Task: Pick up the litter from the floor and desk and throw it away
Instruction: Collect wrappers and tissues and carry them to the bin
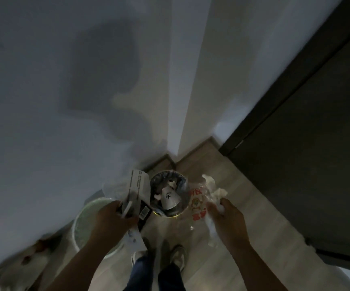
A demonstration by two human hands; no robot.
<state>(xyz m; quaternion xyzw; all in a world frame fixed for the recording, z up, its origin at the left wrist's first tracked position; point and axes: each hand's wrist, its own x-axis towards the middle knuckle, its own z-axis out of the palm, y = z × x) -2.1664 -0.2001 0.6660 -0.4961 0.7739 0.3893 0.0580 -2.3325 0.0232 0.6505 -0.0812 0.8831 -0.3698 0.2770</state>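
Litter filled both of our hands as we stood over a small round bin [159, 180]. The bin sat on the wood floor [254, 227], close to the corner where the white wall [44, 101] turned. It had a dark bag inside it. A white paper cup [170, 198] lay tilted on top of the other rubbish in it.

Our left hand [112, 215] was clenched round a bunch of flat card packs [138, 185]. One was white with lines of small print, and one was black with a barcode sticker. They stuck up from our fist and hung just over the left rim of the bin. A sheet of white paper [135, 239] poked out under the same hand. We could not tell how many pieces were in the bunch.

Our right hand [225, 215] was curled round a scrunched white tissue [216, 191] and a clear plastic bag [197, 204] with red and yellow pictures on it. The bag hung just beside the right rim of the bin, above the floor.

A bigger pale green tub [86, 223] stood on the floor by the wall, just left of the bin and partly hidden by our left arm. Our two shoes [178, 256] and blue jeans [142, 267] showed below, near the bin. A dark door [306, 154] stood along the right edge of the floor. Everything looked dim and a bit blurry.
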